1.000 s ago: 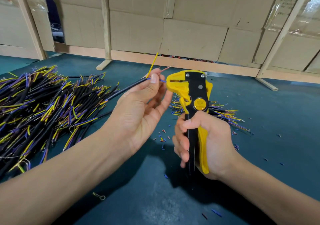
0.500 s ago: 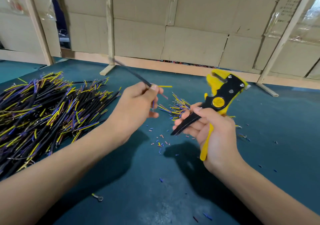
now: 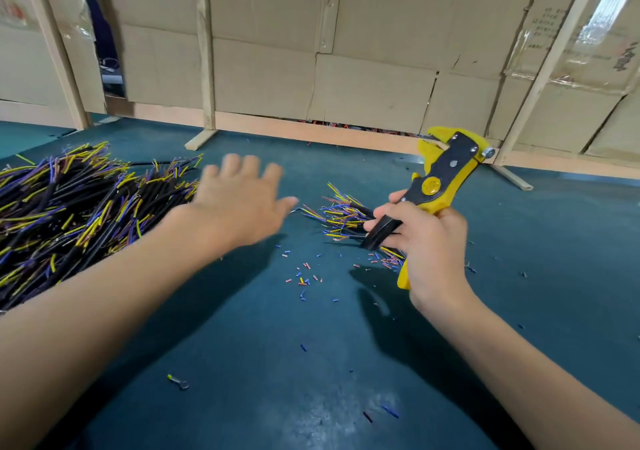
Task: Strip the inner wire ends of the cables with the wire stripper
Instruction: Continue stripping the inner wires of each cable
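Observation:
My right hand (image 3: 426, 242) grips the handles of the yellow and black wire stripper (image 3: 441, 176), its jaws tilted up and to the right with no wire in them. My left hand (image 3: 239, 204) is blurred, fingers spread and straight, holding nothing, just right of the big pile of black cables (image 3: 69, 214) with yellow, blue and purple inner wires. A smaller heap of cables (image 3: 343, 214) lies between my hands, partly behind my right fingers.
The work surface is a dark teal mat (image 3: 311, 363). Small cut insulation bits (image 3: 304, 276) are scattered in front of the small heap. A tiny ring terminal (image 3: 178, 380) lies near me. A cardboard wall on wooden posts (image 3: 346, 69) closes the back.
My left hand has let go of the cable it held and moved out with open fingers. My right hand has swung the stripper away to the right.

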A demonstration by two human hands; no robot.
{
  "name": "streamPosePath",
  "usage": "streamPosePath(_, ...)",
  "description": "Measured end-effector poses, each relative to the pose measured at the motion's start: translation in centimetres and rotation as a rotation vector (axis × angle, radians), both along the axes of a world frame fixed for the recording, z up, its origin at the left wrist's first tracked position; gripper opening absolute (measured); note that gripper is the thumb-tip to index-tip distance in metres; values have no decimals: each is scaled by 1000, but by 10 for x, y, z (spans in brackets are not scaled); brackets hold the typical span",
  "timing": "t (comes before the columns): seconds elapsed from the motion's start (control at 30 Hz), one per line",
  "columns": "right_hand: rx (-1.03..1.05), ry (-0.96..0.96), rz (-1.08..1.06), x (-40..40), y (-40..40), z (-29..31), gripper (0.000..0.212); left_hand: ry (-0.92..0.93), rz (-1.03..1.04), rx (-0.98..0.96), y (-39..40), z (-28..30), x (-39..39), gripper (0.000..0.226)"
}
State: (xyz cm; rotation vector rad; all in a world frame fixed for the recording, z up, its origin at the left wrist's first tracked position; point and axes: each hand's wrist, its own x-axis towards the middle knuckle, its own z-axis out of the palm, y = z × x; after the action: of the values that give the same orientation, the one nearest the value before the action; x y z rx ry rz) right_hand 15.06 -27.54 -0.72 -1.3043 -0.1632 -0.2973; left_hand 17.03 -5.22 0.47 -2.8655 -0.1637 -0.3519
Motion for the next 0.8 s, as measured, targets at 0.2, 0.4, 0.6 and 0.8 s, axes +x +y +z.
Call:
streamPosePath(0.2,32,167,428,-2,6,-9,28,150,426,0,60,1,-21,40)
streamPosePath(0.4,-13,162,465,-5,11,-16,29,62,438,-104,60,-1,-12,35)
streamPosePath(0.6,-14,142,413,-5,11,-17,21,-27,265,-152,68,-3,-17,24)
streamPosePath(0.8,-18,127,408,-4,11,-16,22,142,152,-267,48,-1,-15,30)
